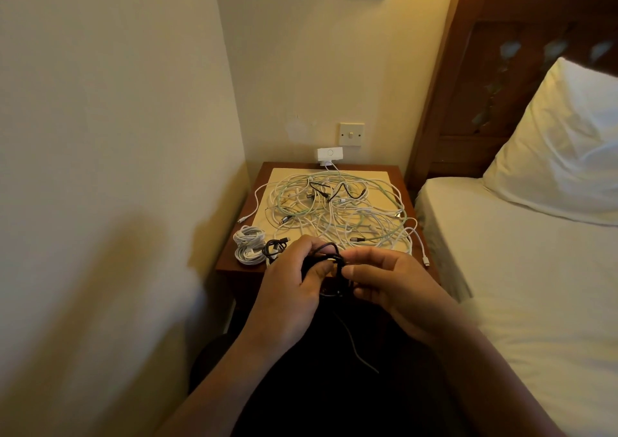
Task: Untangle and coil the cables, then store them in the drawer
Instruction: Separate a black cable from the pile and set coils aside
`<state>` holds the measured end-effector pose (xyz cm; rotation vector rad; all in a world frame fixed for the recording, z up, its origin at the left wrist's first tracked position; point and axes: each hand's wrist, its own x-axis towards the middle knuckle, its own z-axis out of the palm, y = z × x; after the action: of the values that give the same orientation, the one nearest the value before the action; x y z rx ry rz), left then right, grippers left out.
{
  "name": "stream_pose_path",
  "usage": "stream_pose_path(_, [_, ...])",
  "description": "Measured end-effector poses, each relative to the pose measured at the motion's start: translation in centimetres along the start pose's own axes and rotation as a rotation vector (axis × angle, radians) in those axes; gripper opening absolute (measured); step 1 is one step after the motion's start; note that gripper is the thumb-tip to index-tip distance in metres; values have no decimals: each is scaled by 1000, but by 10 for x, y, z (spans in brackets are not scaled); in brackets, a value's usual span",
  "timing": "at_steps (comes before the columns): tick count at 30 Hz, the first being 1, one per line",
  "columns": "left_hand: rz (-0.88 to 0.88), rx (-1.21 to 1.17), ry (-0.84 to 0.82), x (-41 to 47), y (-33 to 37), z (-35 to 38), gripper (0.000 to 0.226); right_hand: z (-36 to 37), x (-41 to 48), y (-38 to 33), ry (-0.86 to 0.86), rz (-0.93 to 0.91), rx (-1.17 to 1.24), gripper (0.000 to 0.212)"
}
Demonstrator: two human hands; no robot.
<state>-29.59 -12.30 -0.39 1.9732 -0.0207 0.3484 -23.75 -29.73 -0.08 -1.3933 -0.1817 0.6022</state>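
A black cable (329, 257) is looped into a small coil between my two hands, just in front of the bedside table's near edge. My left hand (294, 279) grips the coil from the left, fingers curled round it. My right hand (384, 279) pinches the cable from the right. A loose tail of it (357, 349) hangs down over my dark lap. On the table lies a large tangle of white and pale green cables (337, 209) with a few short black ones. Two coiled white cables (247, 244) and a small coiled black cable (276, 246) lie at the front left corner.
The wooden bedside table (399, 172) carries a cream mat and stands in the corner, with a wall at the left. A white charger (329, 153) is plugged in behind it, below a wall switch (351, 134). A bed with a white pillow (561, 142) fills the right side.
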Motion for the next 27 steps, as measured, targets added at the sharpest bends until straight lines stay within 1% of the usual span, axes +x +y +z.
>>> stream_pose_path(2, [-96, -87, -114, 0, -3, -3, 22, 1, 0, 1, 36, -21, -43, 23])
stream_pose_path(4, [-238, -323, -250, -2, -2, -6, 35, 1, 0, 3, 71, -45, -80, 25])
stream_pose_path(6, [-349, -553, -298, -2, -3, -9, 44, 2, -1, 4, 91, -58, -90, 24])
stream_pose_path(7, [-371, -594, -282, -1, -5, -9, 46, 2, -1, 4, 97, -64, -93, 23])
stream_pose_path(10, [-357, -541, -202, 0, -15, -8, 53, 2, -1, 4, 126, -82, -90, 21])
stream_pose_path(12, [-316, -460, -184, -1, -22, -7, 56, 4, 0, 6, 135, -84, -54, 21])
stream_pose_path(16, [-151, -87, -178, -2, -26, -5, 59, 4, 1, 13, 105, -66, -47, 22])
stream_pose_path(19, [-71, 29, -172, -3, -25, -6, 58, 2, 3, 14, 47, -20, -153, 26])
stream_pose_path(21, [-89, -8, -197, -1, -24, -11, 54, -3, 3, 12, -42, 24, -164, 31])
stream_pose_path(24, [-204, -239, -212, 6, -21, -21, 46, -9, 3, 9, -211, 113, 34, 38])
stream_pose_path(25, [-240, -316, -214, 6, -20, -22, 42, -10, 2, 9, -243, 122, 72, 38])
stream_pose_path(27, [-299, -444, -217, 6, -19, -21, 37, -10, 2, 10, -261, 98, 56, 38])
